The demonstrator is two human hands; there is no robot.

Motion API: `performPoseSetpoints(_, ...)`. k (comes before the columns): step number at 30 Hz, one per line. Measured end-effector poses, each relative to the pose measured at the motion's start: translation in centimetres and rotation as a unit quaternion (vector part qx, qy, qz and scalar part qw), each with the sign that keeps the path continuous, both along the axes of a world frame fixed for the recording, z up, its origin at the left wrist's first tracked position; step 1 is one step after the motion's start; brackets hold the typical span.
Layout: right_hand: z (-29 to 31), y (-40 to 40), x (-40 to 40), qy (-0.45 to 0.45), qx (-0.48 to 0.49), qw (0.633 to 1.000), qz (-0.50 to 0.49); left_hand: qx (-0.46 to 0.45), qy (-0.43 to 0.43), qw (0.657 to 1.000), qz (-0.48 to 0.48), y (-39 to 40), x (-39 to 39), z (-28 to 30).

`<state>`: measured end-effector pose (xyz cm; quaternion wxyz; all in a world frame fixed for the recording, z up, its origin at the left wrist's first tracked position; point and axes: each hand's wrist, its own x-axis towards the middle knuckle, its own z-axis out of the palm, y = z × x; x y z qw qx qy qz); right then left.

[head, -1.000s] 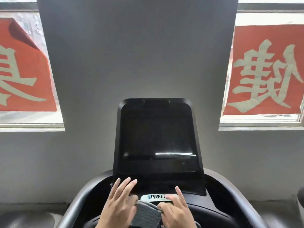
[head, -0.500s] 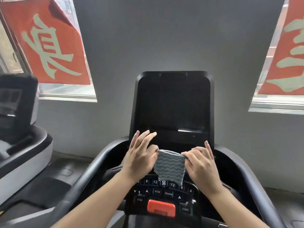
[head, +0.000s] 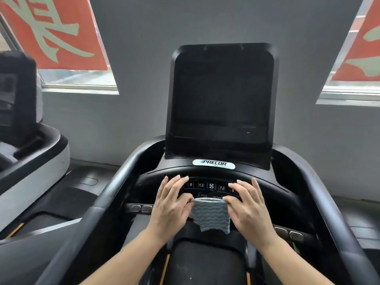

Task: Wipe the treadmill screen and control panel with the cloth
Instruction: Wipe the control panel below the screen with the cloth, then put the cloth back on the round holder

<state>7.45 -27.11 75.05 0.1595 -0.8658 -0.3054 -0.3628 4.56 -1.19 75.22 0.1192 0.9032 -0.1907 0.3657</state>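
holding the cloth (head: 210, 214) stretched between left hand (head: 171, 204) and right hand (head: 247, 208), thumb and forefinger pinching each top corner, other fingers spread; it hangs just near of the control panel (head: 211, 187). best fold it flat, then sweep the screen (head: 221, 95) top-down.

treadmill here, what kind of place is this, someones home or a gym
Most likely a gym. The Precor treadmill with its big screen has a second exercise machine beside it on the left, and red banners with large characters hang in the windows.
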Motion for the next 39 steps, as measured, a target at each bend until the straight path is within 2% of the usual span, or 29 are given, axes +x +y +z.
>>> performPoseSetpoints(9, -3.6, 8.6, -5.0, 0.096, -0.078, 0.992, 0.010, -0.006, 0.052, 0.999, 0.013, 8.9, -5.4, -4.2)
performPoseSetpoints(16, -6.6, 12.1, -8.2, 0.134, -0.080, 0.988, -0.018, -0.010, 0.086, 0.996, 0.002, 12.2, -7.5, -7.8)
performPoseSetpoints(23, -13.3, 12.5, -12.0, 0.170, -0.104, 0.979, -0.025, 0.000, 0.187, 0.982, 0.002, 12.1, -11.5, -14.1)
performPoseSetpoints(33, -24.7, 9.9, -12.2, 0.266, -0.107, 0.958, -0.008, -0.013, 0.300, 0.952, 0.052, 8.5, -13.5, -24.7)
performPoseSetpoints(39, -33.7, 6.9, -11.6, 0.310, -0.116, 0.943, -0.021, -0.029, 0.323, 0.943, 0.078, 5.0, -14.1, -33.5)
